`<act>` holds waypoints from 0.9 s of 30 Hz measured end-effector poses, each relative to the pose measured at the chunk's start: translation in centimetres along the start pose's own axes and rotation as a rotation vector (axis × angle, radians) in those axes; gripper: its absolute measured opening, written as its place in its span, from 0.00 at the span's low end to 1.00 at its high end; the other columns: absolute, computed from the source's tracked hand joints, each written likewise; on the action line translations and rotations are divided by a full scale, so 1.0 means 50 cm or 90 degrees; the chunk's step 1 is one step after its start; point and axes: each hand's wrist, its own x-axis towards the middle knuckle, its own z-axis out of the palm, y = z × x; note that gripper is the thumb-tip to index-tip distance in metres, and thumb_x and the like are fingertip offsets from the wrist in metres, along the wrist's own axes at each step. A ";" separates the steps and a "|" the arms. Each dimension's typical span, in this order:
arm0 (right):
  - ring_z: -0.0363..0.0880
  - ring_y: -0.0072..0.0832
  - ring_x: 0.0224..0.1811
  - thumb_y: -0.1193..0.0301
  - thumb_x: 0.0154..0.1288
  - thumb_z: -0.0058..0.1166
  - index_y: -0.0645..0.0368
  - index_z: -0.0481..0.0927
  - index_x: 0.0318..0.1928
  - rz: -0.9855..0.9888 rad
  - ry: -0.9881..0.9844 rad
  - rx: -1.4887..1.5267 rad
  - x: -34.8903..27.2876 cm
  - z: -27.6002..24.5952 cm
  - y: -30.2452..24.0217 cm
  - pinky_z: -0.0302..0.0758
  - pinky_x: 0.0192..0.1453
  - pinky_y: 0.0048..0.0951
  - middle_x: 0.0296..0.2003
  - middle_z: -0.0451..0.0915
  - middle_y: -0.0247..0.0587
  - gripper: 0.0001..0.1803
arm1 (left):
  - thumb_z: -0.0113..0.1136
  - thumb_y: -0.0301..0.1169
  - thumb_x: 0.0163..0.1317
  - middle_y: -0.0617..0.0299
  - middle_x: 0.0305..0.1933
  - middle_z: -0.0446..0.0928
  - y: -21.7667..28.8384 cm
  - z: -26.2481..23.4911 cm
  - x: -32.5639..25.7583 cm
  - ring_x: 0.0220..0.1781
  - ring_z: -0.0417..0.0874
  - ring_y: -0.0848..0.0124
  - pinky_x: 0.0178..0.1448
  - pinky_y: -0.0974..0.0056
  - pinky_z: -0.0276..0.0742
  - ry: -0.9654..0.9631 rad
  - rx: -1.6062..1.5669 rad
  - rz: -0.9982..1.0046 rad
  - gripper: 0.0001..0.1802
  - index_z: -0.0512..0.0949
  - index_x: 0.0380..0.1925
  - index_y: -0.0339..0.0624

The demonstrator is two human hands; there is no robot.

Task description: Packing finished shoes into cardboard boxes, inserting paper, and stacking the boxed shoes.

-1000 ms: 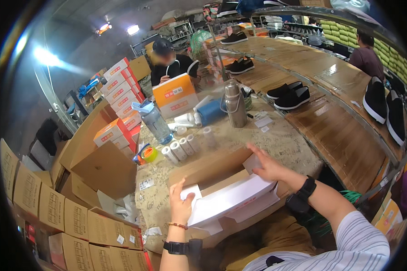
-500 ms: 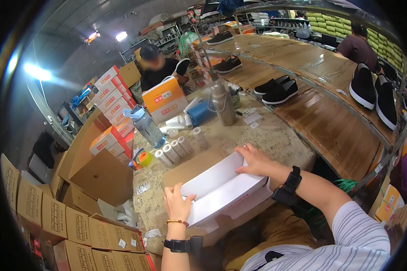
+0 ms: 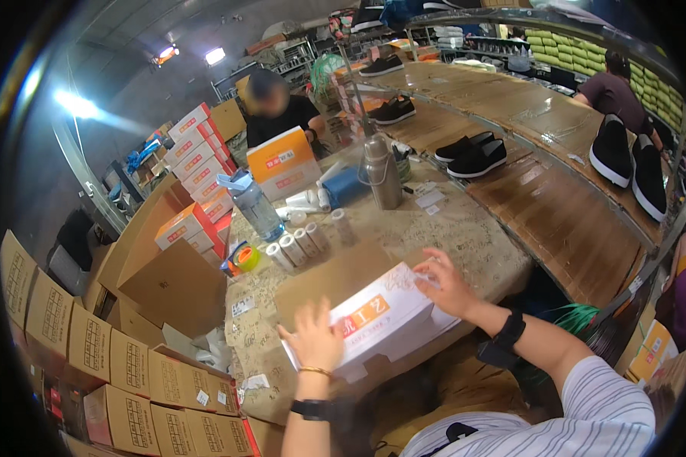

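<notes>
A white shoe box [image 3: 389, 311] with orange and red print lies in front of me, its lid folded down. My left hand [image 3: 316, 335] rests on the lid's left end, fingers spread and slightly blurred. At the far right corner, my right hand [image 3: 442, 283] touches the box with its fingers bent and apart. The inside of the box is hidden. Behind it lies a flat brown cardboard sheet [image 3: 343, 270] on the patterned tabletop [image 3: 465, 236].
Several white rolls [image 3: 291, 247], tape rolls [image 3: 245, 257], a blue water bottle [image 3: 258, 209] and a steel flask [image 3: 379, 171] stand beyond. Cartons [image 3: 114, 358] are stacked left. Black shoes [image 3: 476, 156] sit on the right-hand rack [image 3: 526, 190]. A co-worker [image 3: 282, 110] is across the table.
The box stood open with both hands at its ends; now its lid is down. My left hand has moved onto the lid. The co-worker's raised shoe is no longer visible.
</notes>
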 end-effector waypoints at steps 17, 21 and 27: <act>0.76 0.42 0.48 0.52 0.55 0.54 0.51 0.83 0.38 -0.146 0.003 -0.784 0.204 -0.425 -0.169 0.71 0.48 0.46 0.41 0.79 0.44 0.19 | 0.55 0.40 0.55 0.65 0.30 0.77 0.026 0.085 -0.085 0.34 0.77 0.63 0.41 0.54 0.66 0.099 0.057 0.117 0.08 0.81 0.33 0.59; 0.78 0.44 0.49 0.51 0.56 0.52 0.53 0.83 0.39 0.347 0.168 -1.055 0.241 -0.719 -0.212 0.68 0.53 0.56 0.42 0.81 0.46 0.20 | 0.54 0.39 0.56 0.66 0.30 0.77 0.041 0.096 -0.073 0.35 0.77 0.63 0.40 0.55 0.65 0.108 0.015 0.120 0.08 0.81 0.32 0.59; 0.78 0.45 0.52 0.45 0.53 0.54 0.56 0.81 0.48 0.545 0.166 -1.017 0.139 -0.825 -0.202 0.73 0.55 0.46 0.49 0.79 0.49 0.31 | 0.55 0.40 0.57 0.68 0.30 0.78 0.034 0.104 -0.086 0.36 0.78 0.63 0.42 0.55 0.66 0.126 -0.007 0.120 0.07 0.82 0.31 0.60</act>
